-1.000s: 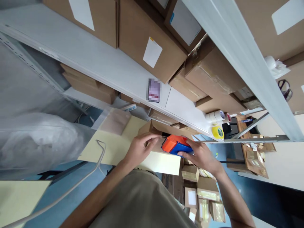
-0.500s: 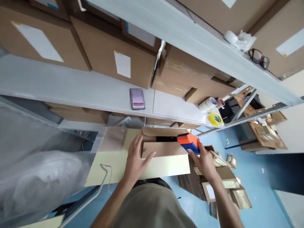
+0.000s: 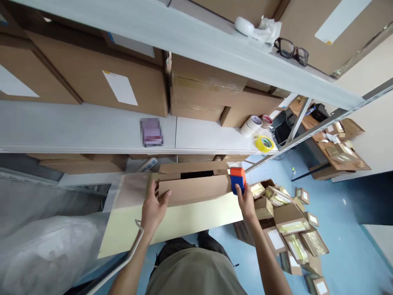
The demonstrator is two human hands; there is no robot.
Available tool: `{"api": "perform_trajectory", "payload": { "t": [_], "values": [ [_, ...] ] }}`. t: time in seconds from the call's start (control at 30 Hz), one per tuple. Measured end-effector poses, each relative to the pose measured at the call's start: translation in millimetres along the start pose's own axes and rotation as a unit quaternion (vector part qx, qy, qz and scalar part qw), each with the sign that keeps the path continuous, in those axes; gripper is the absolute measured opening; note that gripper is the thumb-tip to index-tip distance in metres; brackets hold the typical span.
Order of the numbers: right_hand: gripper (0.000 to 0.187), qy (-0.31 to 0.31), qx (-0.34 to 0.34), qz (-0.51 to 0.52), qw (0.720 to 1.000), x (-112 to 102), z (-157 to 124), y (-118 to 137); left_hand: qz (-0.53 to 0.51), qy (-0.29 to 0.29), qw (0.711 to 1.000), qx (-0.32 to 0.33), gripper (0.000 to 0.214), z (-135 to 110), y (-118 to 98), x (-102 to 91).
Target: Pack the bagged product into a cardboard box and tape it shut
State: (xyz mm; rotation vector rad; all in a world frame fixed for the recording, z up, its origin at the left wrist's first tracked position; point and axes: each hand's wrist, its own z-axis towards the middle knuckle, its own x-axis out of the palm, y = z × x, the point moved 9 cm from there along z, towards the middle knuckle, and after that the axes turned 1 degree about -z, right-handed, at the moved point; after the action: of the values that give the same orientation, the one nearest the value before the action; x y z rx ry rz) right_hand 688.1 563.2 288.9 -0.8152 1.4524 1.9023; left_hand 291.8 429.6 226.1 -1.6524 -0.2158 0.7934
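Observation:
A long cardboard box (image 3: 193,191) lies on the pale yellow table, its top flaps parted along a dark gap. My left hand (image 3: 154,207) grips the box's left end, thumb on the near flap and fingers around the side. At the opposite end, my right hand (image 3: 246,201) is closed around an orange and blue hand tool (image 3: 238,180) that looks like a tape dispenser. The tool stands upright against or very near the box's right end; I cannot tell whether it touches.
A grey shelf (image 3: 101,133) with large cartons runs behind the table (image 3: 123,233). Tape rolls (image 3: 264,143) sit at its right end, glasses (image 3: 291,51) on the upper shelf. Many taped boxes (image 3: 290,221) are piled on the blue floor. A white cable (image 3: 136,241) crosses near my left wrist.
My right hand has turned the orange and blue tool upright and brought it down at the box's right end. The near flap sits further over the opening. My view has shifted right.

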Motion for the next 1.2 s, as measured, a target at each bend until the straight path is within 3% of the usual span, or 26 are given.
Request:
{"api": "perform_trajectory", "payload": {
  "t": [0.1,0.2,0.23,0.3,0.37,0.43,0.5,0.6,0.77,0.93,1.03,1.13,1.2],
  "values": [
    [0.065,0.002,0.016,-0.011,1.0,-12.3,7.6,-3.3,0.052,-0.077,0.995,0.04,0.09,-8.6,-32.5,-12.5],
    [0.06,0.006,-0.002,0.014,1.0,-35.9,13.0,-1.3,0.081,-0.138,0.983,0.094,0.072,-45.0,-98.2,1.6],
    [0.055,0.013,-0.017,0.031,0.999,-42.0,13.5,1.1,0.061,-0.125,0.985,0.101,0.063,-58.4,-119.5,18.9],
    [0.045,0.023,-0.066,0.057,0.996,-50.3,12.0,10.2,-0.001,-0.031,0.994,0.104,0.049,-81.7,-156.8,73.7],
    [0.039,0.019,-0.143,0.064,0.987,-54.3,6.0,24.7,-0.067,0.052,0.991,0.105,0.054,-100.8,-185.5,130.5],
    [0.04,0.008,-0.225,0.061,0.972,-55.1,-3.5,39.3,-0.11,0.077,0.987,0.093,0.054,-111.1,-200.6,171.3],
    [0.048,0.003,-0.288,0.061,0.956,-54.2,-12.2,47.5,-0.131,0.068,0.986,0.077,0.051,-114.1,-206.0,192.7],
    [0.057,0.003,-0.346,0.053,0.937,-55.0,-16.4,44.7,-0.118,0.085,0.987,0.071,0.047,-113.9,-211.3,203.2],
    [0.063,0.011,-0.415,0.017,0.91,-58.6,-8.3,21.6,-0.062,0.149,0.981,0.103,0.044,-112.4,-222.8,202.8],
    [0.078,0.029,-0.473,0.059,0.879,-64.4,-8.0,15.4,-0.101,0.133,0.983,0.081,0.048,-113.2,-225.8,213.4],
    [0.065,0.038,-0.411,0.11,0.904,-70.7,2.6,10.9,-0.131,0.112,0.983,0.068,0.049,-115.8,-227.6,219.6],
    [0.044,0.081,-0.262,0.218,0.937,-73.1,20.6,-4.1,-0.124,0.077,0.984,0.1,0.045,-115.7,-233.6,210.0],
    [0.04,0.136,-0.151,0.341,0.918,-69.2,27.4,-13.9,-0.114,0.059,0.985,0.111,0.053,-113.4,-233.4,199.8]
  ]
}}
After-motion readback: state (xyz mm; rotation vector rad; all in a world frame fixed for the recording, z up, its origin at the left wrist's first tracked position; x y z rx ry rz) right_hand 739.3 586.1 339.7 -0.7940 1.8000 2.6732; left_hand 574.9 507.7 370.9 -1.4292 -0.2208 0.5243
